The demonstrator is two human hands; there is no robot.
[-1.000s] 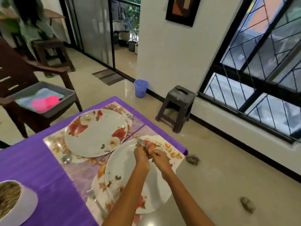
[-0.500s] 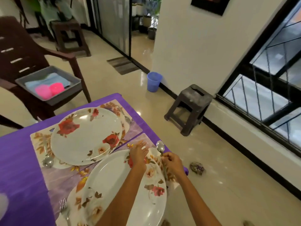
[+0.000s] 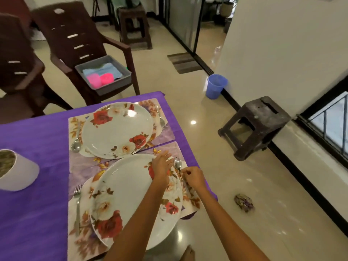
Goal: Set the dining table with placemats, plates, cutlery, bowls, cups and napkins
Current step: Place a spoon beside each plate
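On the purple table (image 3: 33,132), two places stand partly set.
Both placemats, the far plate (image 3: 117,129) and near plate (image 3: 131,200) are down with forks and the far spoon; the right hand (image 3: 194,178) pinches the near spoon (image 3: 178,164) just right of the near plate, the left hand (image 3: 162,166) open and empty; cups and napkins wait in the far tray (image 3: 105,76).

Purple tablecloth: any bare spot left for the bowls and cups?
Yes: the purple tablecloth is bare between the white pot and the placemats, and below the pot. The placemats are crowded with plates, forks, spoons and both hands.
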